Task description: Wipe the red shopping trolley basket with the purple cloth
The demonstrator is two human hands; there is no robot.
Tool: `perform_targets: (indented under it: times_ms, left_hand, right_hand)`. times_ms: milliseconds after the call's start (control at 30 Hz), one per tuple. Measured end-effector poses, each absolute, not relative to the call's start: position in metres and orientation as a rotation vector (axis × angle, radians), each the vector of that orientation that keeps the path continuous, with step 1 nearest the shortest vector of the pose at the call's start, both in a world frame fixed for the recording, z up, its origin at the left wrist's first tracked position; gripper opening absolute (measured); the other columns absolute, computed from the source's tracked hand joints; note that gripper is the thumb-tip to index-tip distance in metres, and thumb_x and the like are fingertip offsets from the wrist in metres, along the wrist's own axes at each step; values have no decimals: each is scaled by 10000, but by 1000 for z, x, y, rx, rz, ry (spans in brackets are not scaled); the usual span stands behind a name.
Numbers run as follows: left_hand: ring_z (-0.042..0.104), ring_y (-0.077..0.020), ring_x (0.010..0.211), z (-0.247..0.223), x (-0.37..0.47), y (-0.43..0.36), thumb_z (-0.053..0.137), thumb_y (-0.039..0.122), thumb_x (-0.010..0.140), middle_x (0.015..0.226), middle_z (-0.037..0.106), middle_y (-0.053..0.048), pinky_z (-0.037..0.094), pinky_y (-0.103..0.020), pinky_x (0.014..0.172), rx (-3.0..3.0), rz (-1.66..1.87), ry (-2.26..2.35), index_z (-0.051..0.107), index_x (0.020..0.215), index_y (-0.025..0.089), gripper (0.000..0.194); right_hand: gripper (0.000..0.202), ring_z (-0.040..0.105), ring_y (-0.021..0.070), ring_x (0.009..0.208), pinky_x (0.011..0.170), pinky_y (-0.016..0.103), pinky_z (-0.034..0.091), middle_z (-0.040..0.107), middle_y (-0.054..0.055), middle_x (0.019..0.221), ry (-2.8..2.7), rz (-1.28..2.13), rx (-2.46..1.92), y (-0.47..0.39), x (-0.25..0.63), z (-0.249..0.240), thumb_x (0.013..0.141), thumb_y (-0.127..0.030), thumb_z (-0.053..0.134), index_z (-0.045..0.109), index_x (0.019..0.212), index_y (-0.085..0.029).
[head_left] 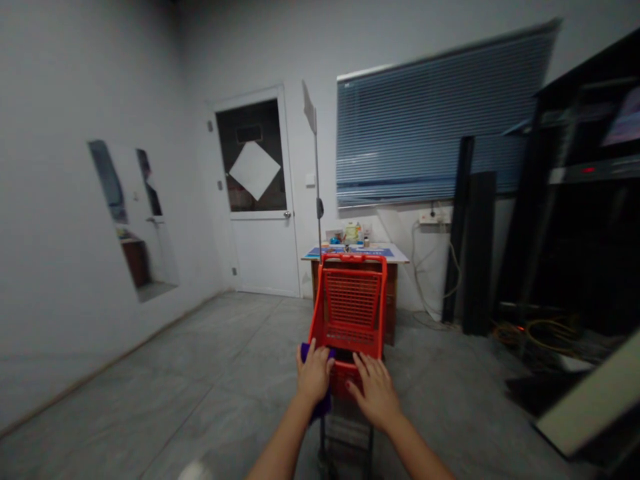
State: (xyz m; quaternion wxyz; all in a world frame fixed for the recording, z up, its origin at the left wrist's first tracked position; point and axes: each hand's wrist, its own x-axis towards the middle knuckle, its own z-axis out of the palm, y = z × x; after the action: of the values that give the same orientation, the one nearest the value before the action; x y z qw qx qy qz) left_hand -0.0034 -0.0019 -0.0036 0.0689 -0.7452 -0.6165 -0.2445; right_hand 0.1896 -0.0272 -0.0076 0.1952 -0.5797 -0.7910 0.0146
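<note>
A small red plastic shopping cart stands on the floor straight in front of me, with its upright slatted panel facing me. My left hand is at the near left side of the cart, its fingers bent over a purple cloth that hangs down under the palm. On the right of the near edge lies my right hand, fingers spread and palm down, holding nothing. A thin pole with a flat sign at its top rises from the cart's left side. Dark metal legs show below.
Behind the cart stands a wooden desk with bottles and small things on it. A white door is at the back left, a mirror on the left wall. Tall black speakers, a rack and loose cables line the right.
</note>
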Motion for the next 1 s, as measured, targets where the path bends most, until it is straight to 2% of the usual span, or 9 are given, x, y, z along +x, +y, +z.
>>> perform_targets:
  times_ms: [200, 333, 400, 533, 633, 1000]
  left_hand:
    - [295, -255, 1405, -9, -7, 4, 366, 314, 986, 1345, 581, -45, 89, -592, 1154, -2263, -741, -1862, 551, 1270, 275, 342]
    - [260, -251, 1420, -9, -23, 6, 358, 324, 987, 1362, 568, -36, 61, -604, 1148, -2310, -690, -1870, 533, 1287, 279, 350]
    - [248, -251, 1424, -8, -33, 6, 351, 329, 988, 1361, 567, -35, 52, -603, 1147, -2325, -645, -1861, 526, 1295, 287, 356]
    - [249, -253, 1423, -4, -44, 9, 337, 345, 991, 1366, 563, -26, 55, -605, 1145, -2342, -576, -1857, 523, 1298, 304, 362]
    - [258, -252, 1421, -4, -40, 11, 316, 354, 997, 1375, 557, -30, 50, -606, 1145, -2351, -553, -1858, 517, 1308, 296, 375]
    - [302, -253, 1403, 0, -28, 9, 314, 382, 997, 1367, 566, -30, 36, -603, 1149, -2404, -597, -1770, 534, 1296, 297, 380]
  right_hand:
    - [716, 367, 264, 1343, 1157, 415, 177, 440, 96, 1453, -2197, 50, -1648, -38, 182, 2, 902, -617, 351, 355, 1457, -167]
    - [718, 377, 267, 1338, 1154, 417, 187, 445, 97, 1449, -2192, 59, -1627, -44, 171, 3, 907, -613, 342, 352, 1457, -152]
    - [725, 344, 258, 1363, 1159, 413, 183, 397, 87, 1483, -2218, 75, -1601, -46, 170, 2, 912, -619, 327, 326, 1468, -153]
    - [728, 178, 243, 1435, 1178, 427, 130, 249, 47, 1548, -2228, 58, -1586, -46, 174, -2, 920, -631, 292, 279, 1484, -172]
    - [730, 105, 239, 1448, 1181, 433, 122, 224, 30, 1555, -2224, 58, -1602, -44, 177, -5, 915, -633, 310, 269, 1486, -180]
    - [721, 110, 230, 1447, 1179, 427, 153, 250, 20, 1549, -2233, 55, -1561, -43, 184, -7, 913, -645, 318, 278, 1483, -204]
